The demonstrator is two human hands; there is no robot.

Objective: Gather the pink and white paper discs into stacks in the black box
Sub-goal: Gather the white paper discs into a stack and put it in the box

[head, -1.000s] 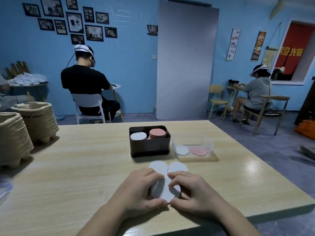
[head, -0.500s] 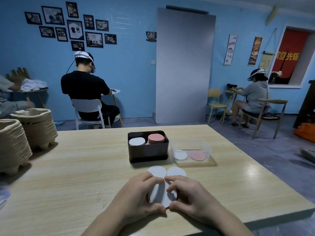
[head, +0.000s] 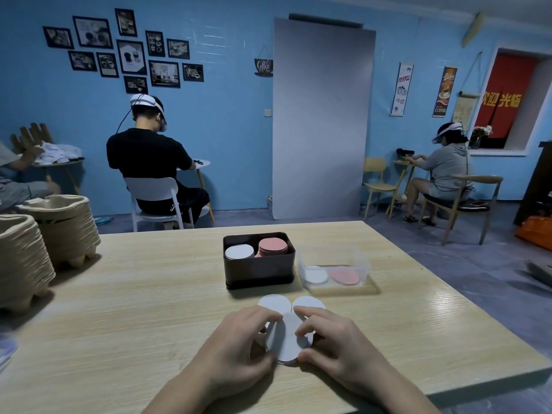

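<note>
A big wooden table (head: pixel 149 294) fills the near part of the room. On its left side stand two tall piles of brown paper egg trays (head: pixel 59 231). Far behind the table is a blue wall (head: pixel 233 121). By it, a person in a black shirt (head: pixel 149 162) sits on a white chair with their back turned. A person in a grey top (head: pixel 448 165) sits over on the right.

The black box (head: pixel 259 273) sits in the middle of the table. Inside it a white stack (head: pixel 239 251) is on the left and a pink stack (head: pixel 272 247) is on the right, side by side. The pink one stands higher. Just beside the box, on its right, is a clear plastic tub (head: pixel 334 255). A white disc (head: pixel 315 275) and a pink disc (head: pixel 344 276) lie flat on its floor.

Near the front edge, the left hand (head: pixel 239 351) and the right hand (head: pixel 337 351) face each other. Between them is a small pile of white discs (head: pixel 285 339), down at the table top. The left fingers curl round its left side, with the thumb at the near edge. The right fingers and thumb do the same on the right side. So both hands pinch the pile from its two sides.

Two loose white discs (head: pixel 273 303) lie flat on the table just behind the pile, side by side. Their near edges are tucked under it. They are between the hands and the black box.
</note>
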